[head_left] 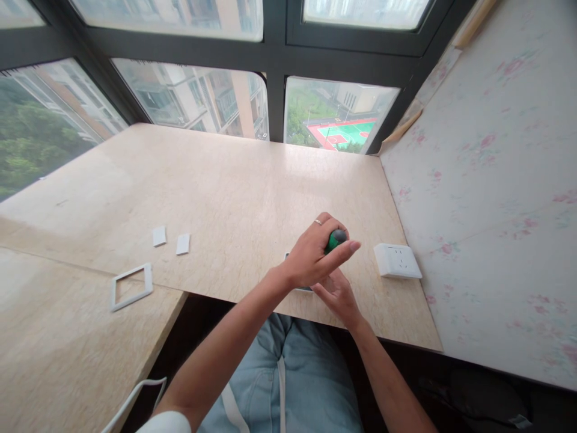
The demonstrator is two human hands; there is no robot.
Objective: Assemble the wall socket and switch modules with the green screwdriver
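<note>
My left hand (313,252) is wrapped round the green and black handle of a screwdriver (336,240), which stands roughly upright; its shaft and tip are hidden. Just below and partly behind it, my right hand (337,296) is closed with curled fingers, and what they grip is out of sight. Under both hands lies a dark piece with a pale edge (305,289), mostly covered, near the front edge of the stone sill (252,192).
A white wall socket (397,261) sits at the right by the flowered wall (487,180). Two small white plates (159,236) and a white rectangular frame (131,287) lie to the left. Dark-framed windows (189,96) close off the back. A white cable (135,397) hangs at lower left.
</note>
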